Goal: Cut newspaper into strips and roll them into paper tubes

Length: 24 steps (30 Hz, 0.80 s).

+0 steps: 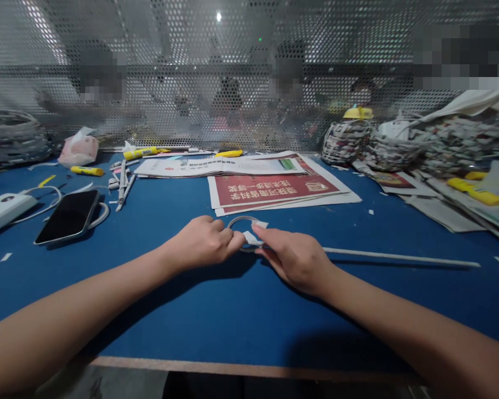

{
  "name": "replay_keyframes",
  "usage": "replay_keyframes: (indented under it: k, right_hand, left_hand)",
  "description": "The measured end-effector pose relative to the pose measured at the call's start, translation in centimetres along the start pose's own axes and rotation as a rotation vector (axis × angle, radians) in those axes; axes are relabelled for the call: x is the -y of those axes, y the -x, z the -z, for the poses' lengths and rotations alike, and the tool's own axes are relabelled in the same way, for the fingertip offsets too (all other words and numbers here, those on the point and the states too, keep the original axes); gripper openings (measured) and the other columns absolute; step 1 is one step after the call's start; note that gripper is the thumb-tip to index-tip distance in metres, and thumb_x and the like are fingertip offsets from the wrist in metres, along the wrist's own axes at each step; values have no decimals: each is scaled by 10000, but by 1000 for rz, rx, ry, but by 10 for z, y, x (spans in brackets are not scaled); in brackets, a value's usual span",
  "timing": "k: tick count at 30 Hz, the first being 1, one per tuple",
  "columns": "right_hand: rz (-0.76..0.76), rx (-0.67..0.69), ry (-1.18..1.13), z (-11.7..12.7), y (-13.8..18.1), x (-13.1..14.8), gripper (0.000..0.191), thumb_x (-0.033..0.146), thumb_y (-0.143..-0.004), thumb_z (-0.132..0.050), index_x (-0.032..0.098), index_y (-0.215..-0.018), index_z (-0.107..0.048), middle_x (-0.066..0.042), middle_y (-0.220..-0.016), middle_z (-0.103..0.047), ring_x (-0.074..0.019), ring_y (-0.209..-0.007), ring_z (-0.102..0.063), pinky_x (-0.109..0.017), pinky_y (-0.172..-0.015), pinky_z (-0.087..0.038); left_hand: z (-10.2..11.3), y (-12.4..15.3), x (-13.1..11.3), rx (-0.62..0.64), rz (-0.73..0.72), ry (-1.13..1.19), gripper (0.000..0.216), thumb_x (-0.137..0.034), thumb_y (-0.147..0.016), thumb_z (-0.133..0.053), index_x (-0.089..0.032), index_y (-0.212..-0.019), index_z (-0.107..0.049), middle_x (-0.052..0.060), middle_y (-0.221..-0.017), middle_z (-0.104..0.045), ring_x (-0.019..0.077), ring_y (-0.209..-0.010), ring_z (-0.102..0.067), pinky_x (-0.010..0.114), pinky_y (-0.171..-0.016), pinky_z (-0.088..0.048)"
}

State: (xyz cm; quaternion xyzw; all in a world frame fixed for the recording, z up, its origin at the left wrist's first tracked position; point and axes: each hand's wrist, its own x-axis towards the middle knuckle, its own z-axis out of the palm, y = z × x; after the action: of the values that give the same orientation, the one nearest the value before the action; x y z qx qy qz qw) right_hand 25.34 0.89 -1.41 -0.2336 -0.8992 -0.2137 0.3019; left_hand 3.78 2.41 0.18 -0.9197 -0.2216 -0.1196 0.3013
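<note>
My left hand (205, 242) and my right hand (293, 257) meet at the middle of the blue table (233, 310). Both pinch a thin rolled paper strip that is bent into a small loop (243, 221) just beyond my fingers. A bit of white paper (253, 238) shows between the two hands. The strip's long straight tail (399, 257) runs off to the right along the table. Both hands have their fingers closed on the strip.
Newspapers (274, 188) lie just behind the loop. A dark phone (69, 216) and a white power bank (4, 210) with cable sit at left. Yellow glue sticks (476, 191), paper rolls and woven paper baskets (345, 141) stand right. A perforated metal screen (249, 66) backs the table, with people behind it.
</note>
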Motion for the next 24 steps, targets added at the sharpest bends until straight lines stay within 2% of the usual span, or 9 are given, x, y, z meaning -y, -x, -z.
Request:
replay_keyframes:
  k: [5, 7, 10, 12, 15, 18, 20, 22, 24]
  right_hand:
    - [110, -18, 28, 4, -2, 2, 421, 48, -826, -407, 114, -1237, -351, -24, -744, -640, -127, -681, -583, -252, -594, -432]
    - [139, -26, 59, 6, -4, 2, 390, 54, -825, -410, 91, -1211, -370, -21, -690, -626, -133, -657, -575, -256, -563, -417]
    - [201, -24, 146, 8, -6, 3, 396, 87, -829, -423, 91, -1221, -363, -15, -665, -616, -141, -611, -553, -269, -507, -381]
    - [222, -33, 207, 9, -7, 3, 415, 103, -830, -431, 108, -1237, -351, -8, -664, -616, -137, -573, -532, -271, -483, -355]
    - [234, -52, 258, 9, -7, 2, 405, 110, -829, -445, 130, -1223, -357, -2, -669, -624, -127, -549, -514, -269, -477, -333]
    - [251, -62, 256, 10, -8, 2, 378, 107, -823, -460, 128, -1192, -380, -8, -677, -638, -125, -560, -525, -271, -495, -343]
    - [250, -64, 230, 11, -8, 1, 379, 117, -829, -455, 116, -1200, -381, -17, -694, -648, -128, -583, -543, -272, -506, -353]
    - [239, -69, 191, 11, -7, 1, 416, 125, -842, -427, 99, -1250, -350, -30, -728, -657, -131, -612, -561, -271, -511, -363]
    - [212, -74, 150, 11, -7, 1, 480, 114, -849, -399, 79, -1313, -286, -41, -752, -661, -131, -625, -569, -267, -514, -373]
  left_hand:
    - [5, -3, -8, 24, 34, 65, 315, -73, -867, -264, -159, -702, -518, 13, -497, -506, 114, -450, -460, 238, -417, -236]
    - [4, -5, -10, 85, 118, 132, 288, -92, -866, -280, -159, -713, -515, 13, -502, -512, 116, -453, -475, 225, -424, -251]
    - [3, -6, -11, 254, 316, 297, 176, -165, -845, -363, -154, -754, -514, 12, -523, -523, 125, -439, -479, 220, -423, -271]
    - [4, -7, -9, 334, 417, 490, 135, -203, -822, -415, -152, -747, -515, 8, -556, -536, 122, -464, -488, 218, -435, -288]
    - [7, -8, -3, 368, 538, 932, 138, -259, -797, -483, -154, -711, -509, -18, -579, -535, 101, -510, -493, 198, -459, -314]
    - [9, -10, 2, 450, 688, 1416, 191, -338, -803, -507, -154, -757, -495, -39, -560, -545, 72, -439, -466, 180, -418, -319]
    - [9, -11, 4, 493, 746, 1672, 195, -332, -827, -495, -144, -771, -494, -14, -608, -596, 64, -420, -492, 172, -397, -330]
    - [9, -12, 4, 488, 776, 1826, 168, -282, -835, -505, -126, -772, -513, 31, -696, -640, 77, -477, -567, 166, -403, -354]
    - [8, -13, 3, 457, 820, 1886, 133, -225, -838, -511, -108, -783, -539, 61, -763, -659, 96, -548, -620, 161, -417, -378]
